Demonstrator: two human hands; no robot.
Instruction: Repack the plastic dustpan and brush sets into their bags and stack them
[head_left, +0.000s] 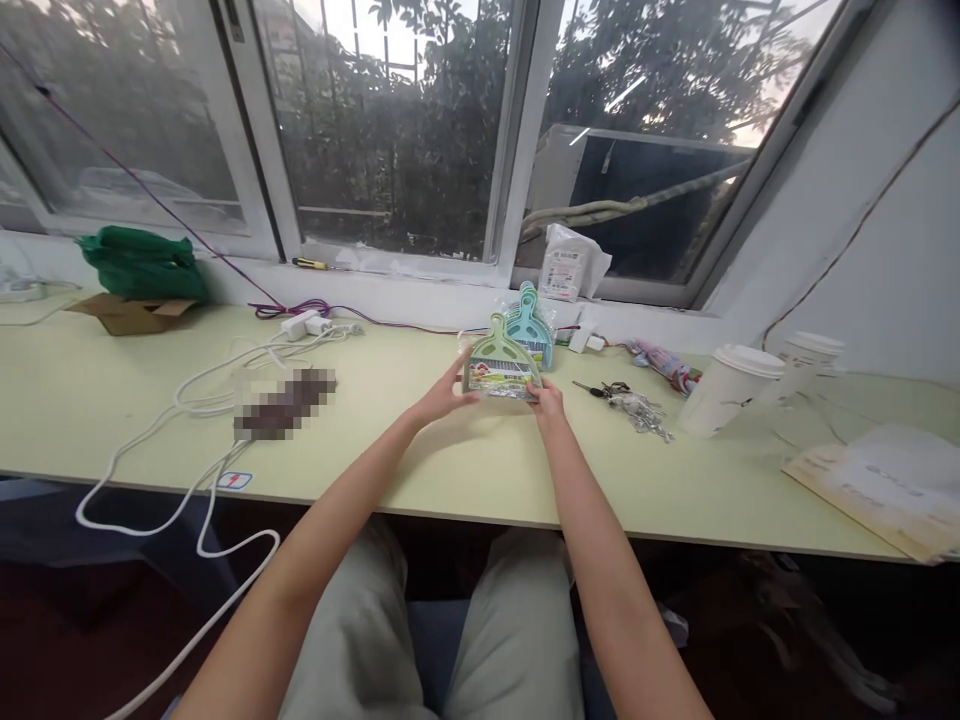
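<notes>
Between my two hands is a green mini dustpan and brush set [499, 362] in clear wrapping, held upright over the table. My left hand [444, 393] grips its left edge, thumb in front along the bottom. On the lower right corner, my right hand [546, 396] is closed with the thumb on the front. Just behind it stand several blue dustpan sets [529, 318] of the same shape, also wrapped and partly hidden by the green one.
Keys [634, 405], a folded umbrella [660, 362], white lidded cups [731, 390] and a paper bag [885, 485] lie to the right. Leftward are white cables [184, 400], a blurred dark object [285, 405] and a cardboard box [135, 315] under a green bag [142, 262]. Windows border the back.
</notes>
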